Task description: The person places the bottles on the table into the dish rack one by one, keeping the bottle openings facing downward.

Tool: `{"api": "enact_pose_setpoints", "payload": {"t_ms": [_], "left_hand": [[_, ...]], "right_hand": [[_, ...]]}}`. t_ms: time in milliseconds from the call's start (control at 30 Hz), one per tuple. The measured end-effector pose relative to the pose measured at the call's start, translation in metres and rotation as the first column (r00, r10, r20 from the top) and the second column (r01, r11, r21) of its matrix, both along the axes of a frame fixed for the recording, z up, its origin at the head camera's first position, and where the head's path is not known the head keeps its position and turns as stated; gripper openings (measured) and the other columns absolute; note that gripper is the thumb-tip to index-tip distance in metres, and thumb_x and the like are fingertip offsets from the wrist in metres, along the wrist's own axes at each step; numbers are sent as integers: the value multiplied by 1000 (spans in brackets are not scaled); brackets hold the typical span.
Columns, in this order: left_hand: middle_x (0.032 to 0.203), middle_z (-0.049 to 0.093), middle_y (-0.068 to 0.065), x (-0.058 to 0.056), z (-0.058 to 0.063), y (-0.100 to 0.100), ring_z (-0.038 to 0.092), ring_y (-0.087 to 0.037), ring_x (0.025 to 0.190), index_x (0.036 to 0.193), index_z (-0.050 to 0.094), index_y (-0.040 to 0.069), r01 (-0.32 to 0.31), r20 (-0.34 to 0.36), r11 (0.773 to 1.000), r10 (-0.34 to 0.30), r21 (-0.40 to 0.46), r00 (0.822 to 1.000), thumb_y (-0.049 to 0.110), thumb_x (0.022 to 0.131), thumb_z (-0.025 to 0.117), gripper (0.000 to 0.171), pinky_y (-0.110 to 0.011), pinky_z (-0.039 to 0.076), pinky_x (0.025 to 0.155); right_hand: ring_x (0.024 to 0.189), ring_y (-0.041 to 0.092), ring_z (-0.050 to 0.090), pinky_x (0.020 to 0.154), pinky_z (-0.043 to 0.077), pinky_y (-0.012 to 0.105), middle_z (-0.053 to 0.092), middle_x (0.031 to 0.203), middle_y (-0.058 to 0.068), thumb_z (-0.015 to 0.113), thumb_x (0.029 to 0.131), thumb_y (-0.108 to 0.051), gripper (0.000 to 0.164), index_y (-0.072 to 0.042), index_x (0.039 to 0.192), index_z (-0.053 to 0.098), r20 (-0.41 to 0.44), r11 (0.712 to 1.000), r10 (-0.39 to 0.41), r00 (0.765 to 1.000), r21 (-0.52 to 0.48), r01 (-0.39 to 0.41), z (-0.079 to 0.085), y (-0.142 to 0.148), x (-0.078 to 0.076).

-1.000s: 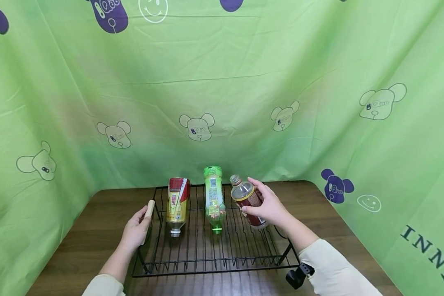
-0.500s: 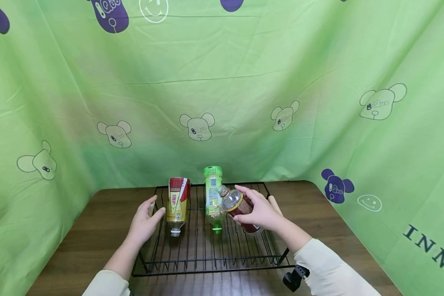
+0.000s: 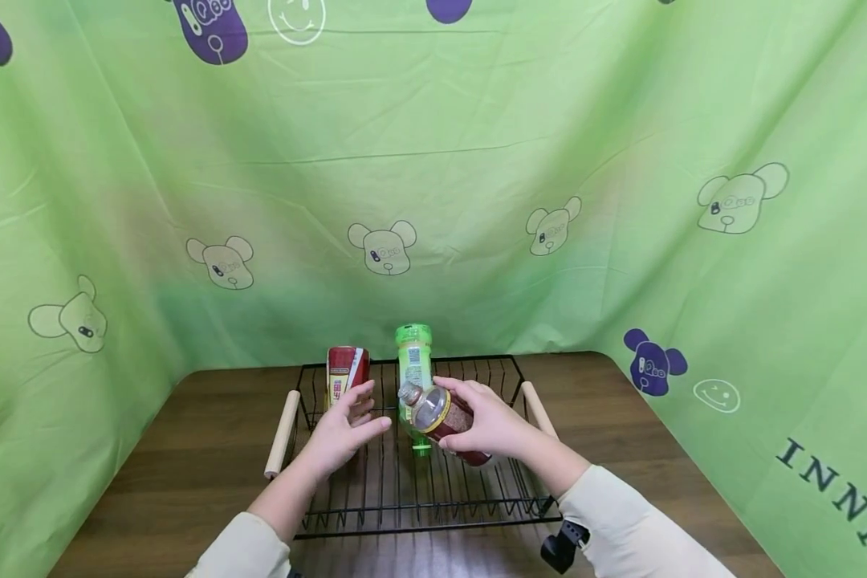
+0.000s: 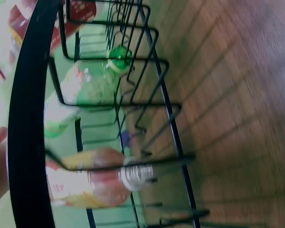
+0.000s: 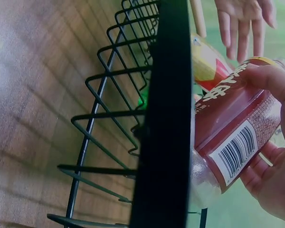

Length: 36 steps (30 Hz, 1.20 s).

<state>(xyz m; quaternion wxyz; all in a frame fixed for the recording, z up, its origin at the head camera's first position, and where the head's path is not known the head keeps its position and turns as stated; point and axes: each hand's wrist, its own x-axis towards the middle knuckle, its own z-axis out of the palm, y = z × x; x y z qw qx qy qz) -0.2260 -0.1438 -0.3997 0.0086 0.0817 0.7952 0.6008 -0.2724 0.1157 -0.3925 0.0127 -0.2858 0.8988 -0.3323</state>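
Observation:
In the head view my right hand (image 3: 494, 421) grips a clear plastic bottle (image 3: 453, 419) with a dark red label. It is tilted over the black wire basket (image 3: 405, 530), its neck pointing left. A barcode shows on this bottle (image 5: 232, 137) in the right wrist view. My left hand (image 3: 338, 437) holds nothing; its fingers reach toward the bottle's neck, apart from it. Behind the left hand is a red-and-yellow bottle (image 3: 348, 365), partly hidden. A green bottle (image 3: 413, 353) is in the basket's middle, with its green cap toward me.
Wooden handles flank the basket, one at the left (image 3: 282, 433) and one at the right (image 3: 539, 409). The brown wooden table (image 3: 159, 466) lies beneath. A green printed cloth (image 3: 433, 160) hangs behind and at both sides. A basket rail (image 4: 28, 114) crosses the left wrist view.
My left hand has let go of the left wooden handle and moved right, over the basket. My right hand has carried the dark red-labelled bottle left, tipping it further over.

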Motion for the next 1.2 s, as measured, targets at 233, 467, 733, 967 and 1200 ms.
{"api": "enact_pose_setpoints", "payload": {"t_ms": [233, 467, 733, 967, 1200], "left_hand": [[145, 44, -28, -4, -3, 17, 46, -45, 132, 147, 35, -3, 106, 7, 992, -107, 62, 994, 16, 87, 73, 74, -53, 39, 110], [132, 56, -26, -4, -5, 23, 60, -39, 117, 141, 40, -4, 182, -24, 983, -181, 16, 983, 16, 82, 78, 72, -40, 55, 93], [117, 66, -19, -3, -8, 25, 65, -26, 103, 131, 50, 1, 171, -38, 983, -173, -64, 984, 18, 79, 82, 63, -27, 55, 79], [115, 67, -19, -3, -11, 25, 65, -23, 100, 128, 53, 1, 148, -29, 987, -150, -67, 988, 17, 77, 83, 61, -27, 56, 78], [116, 67, -17, 0, -9, 24, 66, -22, 100, 125, 56, 3, 157, -29, 983, -161, -97, 987, 17, 75, 85, 59, -28, 55, 80]], "right_hand": [[119, 30, 49, 88, 49, 51, 55, 131, 10, 84, 69, -34, 89, -21, 147, 44, -16, 996, 53, 998, 71, -52, 0, -6, 5], [115, 25, 49, 89, 48, 46, 57, 127, 7, 84, 69, -33, 88, -23, 147, 44, -15, 989, 95, 995, 116, -92, 3, -10, 10], [118, 26, 49, 90, 48, 48, 56, 129, 7, 84, 70, -33, 88, -24, 148, 43, -1, 983, 117, 993, 141, -116, 4, -11, 11], [120, 27, 49, 90, 48, 50, 56, 130, 9, 84, 70, -33, 89, -24, 148, 43, 40, 979, 139, 990, 146, -143, 5, -14, 10], [118, 26, 49, 89, 48, 46, 57, 129, 7, 84, 69, -32, 90, -23, 149, 43, 49, 969, 171, 984, 171, -177, 6, -13, 12]]}}
